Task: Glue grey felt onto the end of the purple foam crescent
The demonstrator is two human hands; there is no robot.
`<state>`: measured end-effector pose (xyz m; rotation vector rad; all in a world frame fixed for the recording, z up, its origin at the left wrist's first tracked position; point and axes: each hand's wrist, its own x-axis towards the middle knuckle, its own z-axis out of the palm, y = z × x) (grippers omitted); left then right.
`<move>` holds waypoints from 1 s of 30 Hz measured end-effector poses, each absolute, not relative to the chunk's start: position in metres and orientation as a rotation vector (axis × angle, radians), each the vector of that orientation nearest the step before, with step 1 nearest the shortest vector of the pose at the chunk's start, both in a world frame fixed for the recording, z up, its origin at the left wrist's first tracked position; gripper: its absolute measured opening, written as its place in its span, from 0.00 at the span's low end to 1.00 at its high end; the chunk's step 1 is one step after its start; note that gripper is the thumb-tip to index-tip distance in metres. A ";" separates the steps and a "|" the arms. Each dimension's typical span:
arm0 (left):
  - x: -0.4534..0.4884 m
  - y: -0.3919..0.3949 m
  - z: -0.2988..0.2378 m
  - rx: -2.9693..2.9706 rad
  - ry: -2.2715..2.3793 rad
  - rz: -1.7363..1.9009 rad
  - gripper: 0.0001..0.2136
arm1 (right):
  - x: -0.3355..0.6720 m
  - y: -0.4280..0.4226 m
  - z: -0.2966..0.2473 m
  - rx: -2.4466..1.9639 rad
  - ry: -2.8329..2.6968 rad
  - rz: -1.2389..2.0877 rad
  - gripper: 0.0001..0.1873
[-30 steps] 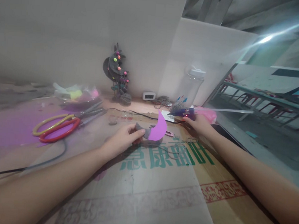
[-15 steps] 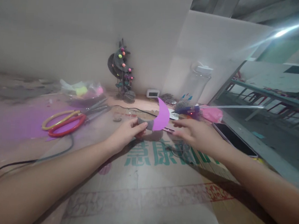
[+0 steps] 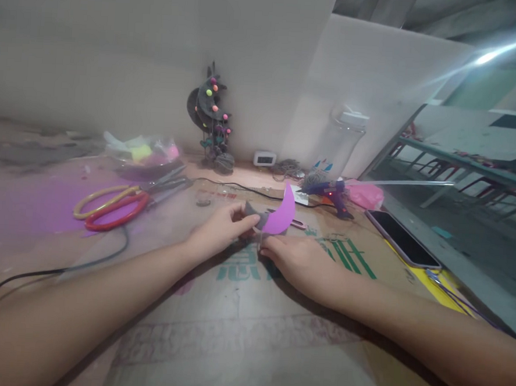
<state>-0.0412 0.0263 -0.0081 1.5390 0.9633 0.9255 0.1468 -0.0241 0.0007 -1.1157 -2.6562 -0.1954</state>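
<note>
Left hand (image 3: 218,228) pinches the grey end of a purple-and-grey crescent cutout (image 3: 282,213), right at mid-frame! Right hand (image 3: 306,266), fingers bunched close, is at its lower edge; whether it grips anything, can't tell. Glue gun (image 3: 328,189) right of centre, scissors (image 3: 119,220) at left.

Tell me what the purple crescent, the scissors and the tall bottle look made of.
Purple crescent: perhaps paper or thin foam; flat matte colour, crisp edge. Scissors: greyish, metal-looking blades; smooth red and yellow handles, probably plastic-covered. Tall bottle: smooth and see-through, so clear plastic or glass, can't tell which; opaque white cap, likely plastic.
</note>
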 end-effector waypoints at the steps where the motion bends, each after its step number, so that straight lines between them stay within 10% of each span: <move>1: -0.041 0.026 -0.008 1.559 0.962 0.923 0.11 | 0.147 -0.026 0.000 -1.086 -2.645 -0.249 0.09; 12: -0.043 0.016 -0.010 1.761 0.832 0.831 0.14 | 0.160 -0.025 0.016 -1.156 -2.162 0.346 0.11; 30: -0.041 0.007 -0.003 2.091 0.851 0.806 0.14 | 0.153 -0.024 0.017 -1.143 -2.062 0.394 0.11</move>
